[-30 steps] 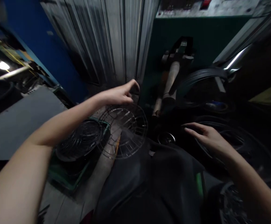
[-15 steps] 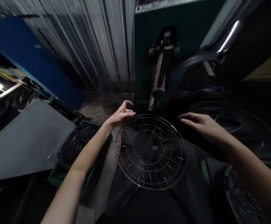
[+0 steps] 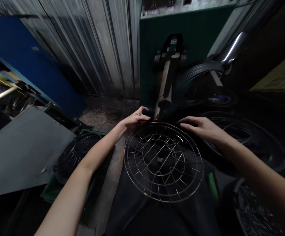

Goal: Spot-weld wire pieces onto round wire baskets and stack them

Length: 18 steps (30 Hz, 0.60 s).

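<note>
A round wire rack (image 3: 163,196), made of concentric rings joined by short cross wires, lies over the dark cloth (image 3: 157,216) on my lap. Close to its far left rim is my left hand (image 3: 135,118), index finger curved and thumb apart from it. My right hand (image 3: 203,127) reaches in at the far right rim, thumb and fingers extended. I see nothing held in either hand; whether the fingertips touch the rim I cannot tell. Just beyond the rack, between the hands, a thick metal rod (image 3: 165,87) slants down from a green machine (image 3: 147,49).
Coils of wire (image 3: 198,72) stand at the right. A bin (image 3: 240,209) of small metal pieces sits at lower right. On the left are a grey panel (image 3: 22,147), a green crate (image 3: 49,190) with black wire, and a blue panel (image 3: 34,65). Corrugated metal sheeting (image 3: 103,42) rises behind.
Both hands have moved closer together at the rack's far rim, the left going right and the right going left. The rack appears slightly further right, and the view has shifted.
</note>
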Available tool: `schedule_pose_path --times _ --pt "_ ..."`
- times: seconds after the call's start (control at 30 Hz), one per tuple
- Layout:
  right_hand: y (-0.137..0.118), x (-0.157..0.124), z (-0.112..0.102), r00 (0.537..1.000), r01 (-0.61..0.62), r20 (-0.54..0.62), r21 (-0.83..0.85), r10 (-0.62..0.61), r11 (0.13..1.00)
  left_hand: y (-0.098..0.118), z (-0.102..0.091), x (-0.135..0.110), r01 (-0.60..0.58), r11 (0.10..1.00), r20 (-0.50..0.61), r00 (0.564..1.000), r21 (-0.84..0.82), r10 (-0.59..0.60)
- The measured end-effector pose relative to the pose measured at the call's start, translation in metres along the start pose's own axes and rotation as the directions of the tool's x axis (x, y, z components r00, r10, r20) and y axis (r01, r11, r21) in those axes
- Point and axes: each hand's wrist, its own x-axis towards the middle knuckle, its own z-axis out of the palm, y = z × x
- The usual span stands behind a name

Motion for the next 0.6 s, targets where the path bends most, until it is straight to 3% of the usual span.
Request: schedule_pose_path --times 0.2,0.33,0.5,0.6 --pt "-0.005 0.006 -0.012 1.0 0.005 -0.007 -0.067 -0.006 0.998 0.008 -0.004 0.02 0.091 0.996 0.01 0.996 -0.014 -0.091" --pt "-0.006 0.007 -0.024 1.0 -0.009 0.017 -0.088 0.011 0.996 0.018 -0.004 0.028 0.09 0.995 -0.03 0.995 -0.05 -0.091" --pt "-0.004 0.023 -0.048 0.999 -0.042 0.035 -0.007 0.042 0.999 0.039 -0.006 0.04 0.079 0.992 -0.075 0.993 -0.103 -0.087" --pt "0.001 0.041 -0.054 0.987 -0.155 0.056 0.087 0.151 0.984 0.046 -0.009 0.046 0.058 0.992 -0.046 0.997 -0.113 -0.063"
